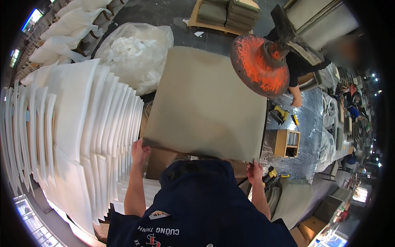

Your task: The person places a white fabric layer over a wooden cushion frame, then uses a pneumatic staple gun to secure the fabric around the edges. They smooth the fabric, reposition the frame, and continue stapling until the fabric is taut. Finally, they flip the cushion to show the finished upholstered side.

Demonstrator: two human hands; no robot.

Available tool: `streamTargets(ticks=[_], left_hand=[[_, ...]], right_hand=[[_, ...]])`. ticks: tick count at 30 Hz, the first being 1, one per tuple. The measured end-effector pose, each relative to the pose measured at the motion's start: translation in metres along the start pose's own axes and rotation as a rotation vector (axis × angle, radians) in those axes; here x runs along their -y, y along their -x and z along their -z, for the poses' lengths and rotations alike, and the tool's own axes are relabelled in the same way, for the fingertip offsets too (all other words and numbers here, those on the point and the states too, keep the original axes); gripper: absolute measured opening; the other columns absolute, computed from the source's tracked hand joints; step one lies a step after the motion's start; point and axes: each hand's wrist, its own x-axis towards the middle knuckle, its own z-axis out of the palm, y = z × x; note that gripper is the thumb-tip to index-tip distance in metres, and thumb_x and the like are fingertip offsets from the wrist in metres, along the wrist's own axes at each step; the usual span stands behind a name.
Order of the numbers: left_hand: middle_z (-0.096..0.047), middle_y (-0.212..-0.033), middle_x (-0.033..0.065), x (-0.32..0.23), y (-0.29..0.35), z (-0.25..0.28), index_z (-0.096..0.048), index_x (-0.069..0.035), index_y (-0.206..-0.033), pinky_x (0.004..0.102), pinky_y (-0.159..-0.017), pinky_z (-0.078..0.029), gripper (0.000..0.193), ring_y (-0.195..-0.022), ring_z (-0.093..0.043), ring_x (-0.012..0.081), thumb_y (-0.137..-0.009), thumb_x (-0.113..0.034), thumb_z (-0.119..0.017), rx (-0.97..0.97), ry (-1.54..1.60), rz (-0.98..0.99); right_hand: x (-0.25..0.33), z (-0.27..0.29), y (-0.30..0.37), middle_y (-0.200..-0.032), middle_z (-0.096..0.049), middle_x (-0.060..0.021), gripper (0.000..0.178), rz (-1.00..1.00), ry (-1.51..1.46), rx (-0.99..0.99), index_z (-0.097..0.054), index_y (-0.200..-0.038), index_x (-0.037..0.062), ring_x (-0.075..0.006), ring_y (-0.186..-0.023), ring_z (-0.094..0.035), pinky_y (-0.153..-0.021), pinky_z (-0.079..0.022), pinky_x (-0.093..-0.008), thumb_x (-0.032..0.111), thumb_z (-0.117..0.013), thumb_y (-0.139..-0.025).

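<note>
A large grey-beige sheet, which looks like foam point(207, 99), lies spread in front of me, its near edge close to my waist. My left hand point(140, 153) is closed at the near left corner, its fingertips pinching the edge. At the near right corner my right hand point(255, 173) also pinches the edge between thumb and fingers. The sheet looks fairly flat, with faint dark smudges toward its near side. Part of a brown surface point(158, 162) shows below its near edge.
White layered sheets point(74, 107) stand stacked at left, beside a clear plastic bag of white scraps point(135, 53). A worn orange disc point(259, 61) hangs at upper right, near another person's hand point(295, 99). A yellow-black tool point(280, 114) and wooden box point(282, 143) rest on a film-covered table point(310, 123).
</note>
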Motion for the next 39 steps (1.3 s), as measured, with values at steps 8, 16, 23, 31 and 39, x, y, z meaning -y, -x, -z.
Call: streamTargets(ticks=[8, 16, 23, 31, 39], left_hand=[[-0.063, -0.105, 0.0112, 0.034, 0.045, -0.047, -0.052, -0.013, -0.115, 0.0456, -0.091, -0.053, 0.034, -0.104, -0.064, 0.0294, -0.1, -0.042, -0.061, 0.185, 0.41, 0.331], [-0.058, -0.101, 0.0091, 0.045, 0.032, -0.063, -0.05, -0.012, -0.114, 0.047, -0.086, -0.056, 0.032, -0.099, -0.063, 0.0288, -0.095, -0.028, -0.07, 0.205, 0.354, 0.321], [-0.057, -0.107, 0.0068, 0.032, 0.044, -0.081, -0.056, -0.009, -0.12, 0.0419, -0.092, -0.052, 0.031, -0.102, -0.059, 0.0254, -0.098, -0.028, -0.066, 0.179, 0.353, 0.286], [-0.059, -0.12, 0.0106, 0.033, 0.042, -0.08, -0.05, -0.008, -0.126, 0.045, -0.094, -0.053, 0.032, -0.108, -0.06, 0.0251, -0.099, -0.02, -0.063, 0.227, 0.385, 0.205], [-0.057, -0.129, 0.0098, 0.04, 0.029, -0.058, -0.049, -0.011, -0.131, 0.052, -0.102, -0.048, 0.033, -0.118, -0.057, 0.0287, -0.099, -0.013, -0.058, 0.309, 0.47, 0.173]], right_hand=[[-0.019, -0.026, 0.018, -0.093, -0.065, -0.0043, 0.022, -0.206, -0.11, -0.034, -0.062, -0.109, 0.0106, -0.019, -0.08, -0.066, -0.064, -0.056, -0.0299, 0.029, -0.068, -0.099], [-0.032, -0.041, 0.012, -0.092, -0.067, -0.0033, 0.019, -0.176, -0.076, 0.071, -0.062, -0.111, 0.0114, -0.0169, -0.081, -0.067, -0.068, -0.057, -0.0297, 0.028, -0.063, -0.101], [-0.03, -0.052, 0.024, -0.097, -0.067, -0.0077, 0.028, -0.144, -0.075, 0.019, -0.056, -0.117, 0.0099, -0.0221, -0.084, -0.07, -0.067, -0.058, -0.0326, 0.026, -0.069, -0.097], [-0.028, -0.059, 0.028, -0.106, -0.068, -0.0069, 0.026, -0.113, 0.055, 0.05, -0.056, -0.121, 0.0113, -0.0212, -0.093, -0.069, -0.07, -0.057, -0.0322, 0.024, -0.065, -0.1], [-0.055, -0.058, 0.034, -0.107, -0.068, -0.0048, 0.021, 0.03, -0.134, 0.077, -0.059, -0.118, 0.0102, -0.0225, -0.092, -0.07, -0.073, -0.06, -0.0355, 0.015, -0.065, -0.099]])
